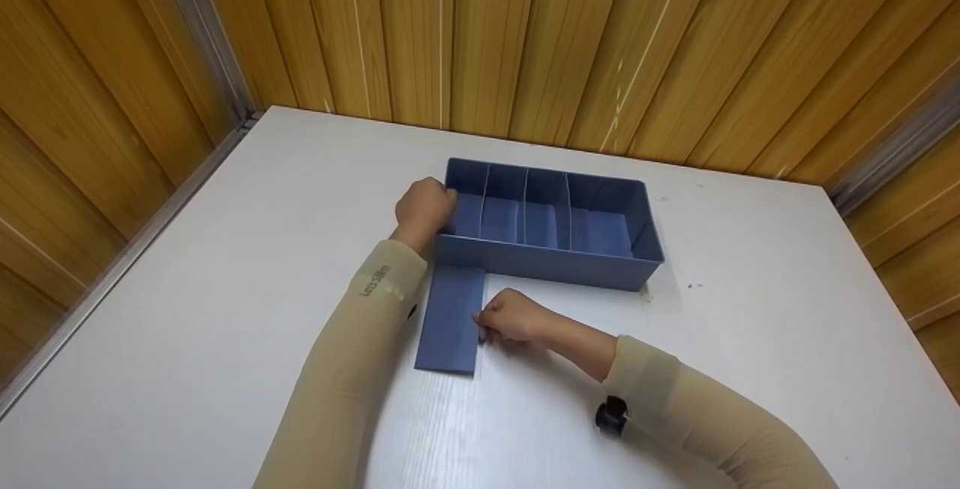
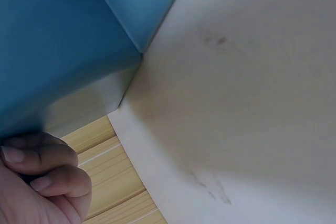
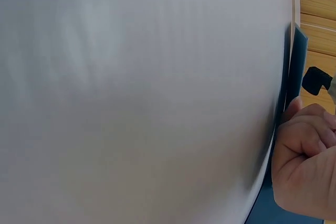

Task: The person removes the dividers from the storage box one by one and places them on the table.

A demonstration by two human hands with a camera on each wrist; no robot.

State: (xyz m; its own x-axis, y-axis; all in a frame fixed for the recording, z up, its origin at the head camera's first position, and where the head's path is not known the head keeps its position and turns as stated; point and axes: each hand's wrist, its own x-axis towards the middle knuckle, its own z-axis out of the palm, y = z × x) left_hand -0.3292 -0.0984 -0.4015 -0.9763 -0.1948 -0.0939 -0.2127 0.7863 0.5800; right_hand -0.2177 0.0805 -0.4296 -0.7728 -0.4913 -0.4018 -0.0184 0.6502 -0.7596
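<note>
A blue divided storage box rests on the white table, open side up, with three thin dividers across its inside. My left hand grips the box's left end wall, its thumb over the rim. In the left wrist view, curled fingers show beside the blue wall. A flat blue rectangular panel lies in front of the box's left end, its far edge close to the box. My right hand pinches the panel's right edge. The right wrist view shows that panel edge-on, at the thumb.
The white table extends around the box on all sides. Wood-patterned panel walls stand behind it and at both sides. A metal rail runs along the left edge. Small dark marks dot the tabletop right of the box.
</note>
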